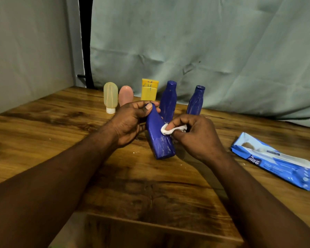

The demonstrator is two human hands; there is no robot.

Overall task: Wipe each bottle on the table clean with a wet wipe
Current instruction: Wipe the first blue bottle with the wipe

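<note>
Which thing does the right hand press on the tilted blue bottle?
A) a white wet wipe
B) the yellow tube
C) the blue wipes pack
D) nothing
A: the right hand pinches a bunched white wet wipe against the side of the blue bottle, which the left hand grips near its top end.

Creased green cloth behind, with a black strip at its left edge.
</note>
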